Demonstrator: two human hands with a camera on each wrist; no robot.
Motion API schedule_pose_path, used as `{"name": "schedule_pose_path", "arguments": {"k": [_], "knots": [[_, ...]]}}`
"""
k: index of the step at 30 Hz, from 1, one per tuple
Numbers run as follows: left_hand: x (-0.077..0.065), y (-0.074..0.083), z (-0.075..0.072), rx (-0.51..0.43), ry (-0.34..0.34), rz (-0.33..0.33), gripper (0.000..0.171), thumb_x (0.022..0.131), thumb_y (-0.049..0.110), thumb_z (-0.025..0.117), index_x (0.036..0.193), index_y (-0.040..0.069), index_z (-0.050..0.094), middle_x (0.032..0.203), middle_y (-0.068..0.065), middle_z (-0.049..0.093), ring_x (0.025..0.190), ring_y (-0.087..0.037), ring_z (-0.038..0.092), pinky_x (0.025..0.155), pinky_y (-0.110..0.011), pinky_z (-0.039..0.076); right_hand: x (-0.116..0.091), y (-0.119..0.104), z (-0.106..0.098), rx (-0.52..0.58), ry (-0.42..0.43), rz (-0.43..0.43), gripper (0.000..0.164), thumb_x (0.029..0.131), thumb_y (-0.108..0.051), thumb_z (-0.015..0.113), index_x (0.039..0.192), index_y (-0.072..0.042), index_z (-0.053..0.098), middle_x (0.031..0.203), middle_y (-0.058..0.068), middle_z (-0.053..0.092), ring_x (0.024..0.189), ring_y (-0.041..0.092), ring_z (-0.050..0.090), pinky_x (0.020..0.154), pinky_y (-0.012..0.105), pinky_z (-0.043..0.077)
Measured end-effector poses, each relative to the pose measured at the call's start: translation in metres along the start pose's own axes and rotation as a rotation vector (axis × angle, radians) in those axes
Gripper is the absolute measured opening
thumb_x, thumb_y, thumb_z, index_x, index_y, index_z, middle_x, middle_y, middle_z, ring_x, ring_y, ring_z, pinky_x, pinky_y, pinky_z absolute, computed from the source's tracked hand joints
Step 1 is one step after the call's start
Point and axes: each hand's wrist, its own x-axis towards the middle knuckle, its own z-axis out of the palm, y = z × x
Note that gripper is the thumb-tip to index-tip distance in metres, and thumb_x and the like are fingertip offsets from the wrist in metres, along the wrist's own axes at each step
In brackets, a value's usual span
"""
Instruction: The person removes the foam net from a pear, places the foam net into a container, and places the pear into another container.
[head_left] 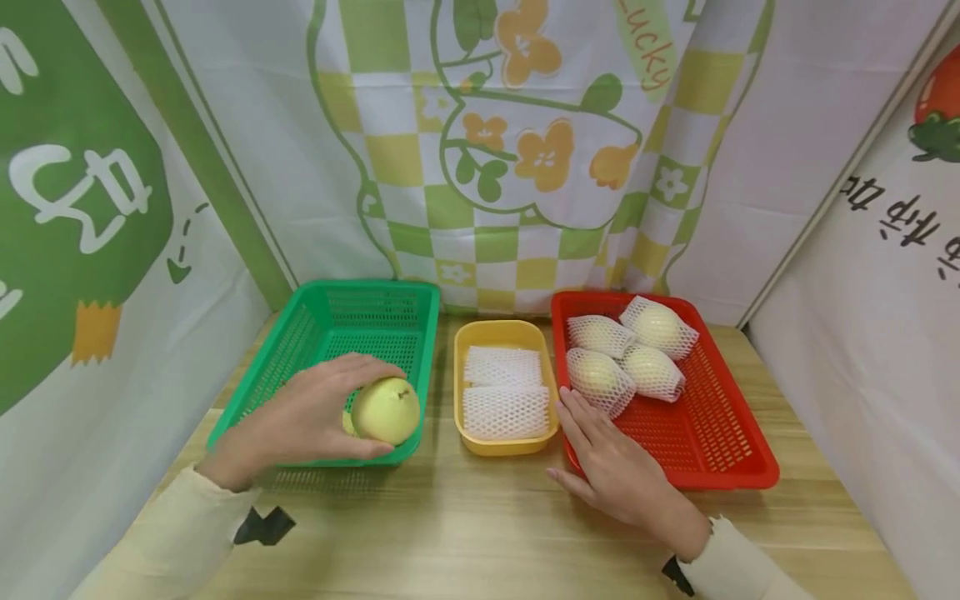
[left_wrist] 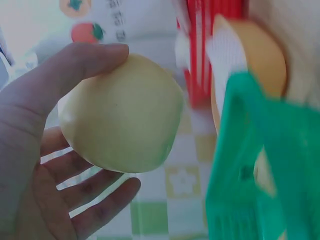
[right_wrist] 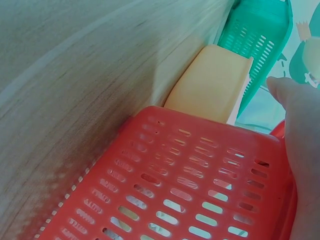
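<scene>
My left hand [head_left: 322, 417] holds a pale yellow-green pear [head_left: 386, 411] over the near side of the green basket [head_left: 427, 333], thumb on one side and fingers on the other. In the left wrist view the pear [left_wrist: 125, 115] is bare and smooth. Behind it in the head view, a bit of another yellow fruit [head_left: 348, 423] shows. My right hand [head_left: 622, 471] lies with straight fingers at the near left rim of the red basket [head_left: 720, 479]. Inside that basket sit several pears in white foam nets [head_left: 600, 379], grouped toward the far left.
Between the baskets stands a yellow tray [head_left: 506, 447] with white foam net sleeves [head_left: 506, 412] in two piles. All three containers rest on a wooden table [head_left: 480, 533]. A printed curtain [head_left: 502, 250] hangs close behind them, and white cloth walls close off both sides.
</scene>
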Motion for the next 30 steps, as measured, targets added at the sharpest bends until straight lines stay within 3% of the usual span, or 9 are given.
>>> {"name": "schedule_pose_path", "arguments": {"k": [4,7,11,15,22,30], "knots": [[0.012,-0.027,-0.015,-0.005,-0.025,-0.054,0.068,0.069,0.032,0.098,0.127,0.011,0.067,0.116,0.001,0.074,0.103,-0.019,0.069,0.078,-0.035,0.059,0.0,0.001,-0.001,-0.001,-0.02,0.018,0.093,0.099,-0.057,0.066,0.163,0.0,0.033,0.172,0.019,0.032,0.159,0.035,0.035,0.124,0.052,0.042],[0.021,-0.05,-0.018,-0.025,-0.079,-0.076,0.066,0.073,0.029,0.096,0.127,0.007,0.066,0.118,-0.004,0.075,0.103,-0.021,0.07,0.08,-0.037,0.06,0.001,0.002,-0.001,-0.006,-0.019,0.017,0.092,0.099,-0.057,0.066,0.163,0.0,0.033,0.172,0.019,0.032,0.159,0.035,0.035,0.124,0.051,0.042],[0.027,-0.08,-0.013,-0.046,-0.189,-0.103,0.069,0.076,0.028,0.092,0.133,0.002,0.065,0.127,-0.012,0.072,0.106,-0.026,0.068,0.079,-0.037,0.059,0.0,0.002,0.0,-0.005,-0.011,0.012,0.092,0.099,-0.056,0.067,0.163,0.001,0.034,0.172,0.019,0.034,0.159,0.035,0.036,0.123,0.051,0.043],[0.031,-0.102,-0.001,-0.029,-0.315,-0.123,0.067,0.075,0.03,0.09,0.132,0.003,0.067,0.124,-0.012,0.071,0.104,-0.027,0.065,0.077,-0.036,0.056,0.0,0.003,0.001,-0.005,-0.003,0.005,0.092,0.098,-0.055,0.07,0.161,0.002,0.036,0.17,0.02,0.036,0.157,0.036,0.038,0.122,0.052,0.044],[0.045,-0.117,0.018,-0.039,-0.473,-0.202,0.058,0.075,0.029,0.091,0.125,0.006,0.07,0.113,-0.007,0.072,0.1,-0.026,0.061,0.075,-0.036,0.056,-0.001,0.003,0.002,-0.03,0.013,-0.002,0.091,0.097,-0.054,0.071,0.161,0.002,0.037,0.169,0.02,0.038,0.157,0.035,0.039,0.122,0.05,0.044],[0.054,-0.121,0.03,0.006,-0.629,-0.347,0.065,0.077,0.029,0.092,0.131,0.003,0.065,0.119,-0.01,0.067,0.107,-0.028,0.057,0.081,-0.04,0.056,0.0,0.001,0.003,-0.038,0.04,-0.016,0.091,0.096,-0.054,0.072,0.161,0.0,0.038,0.169,0.019,0.039,0.156,0.033,0.041,0.122,0.049,0.044]]}}
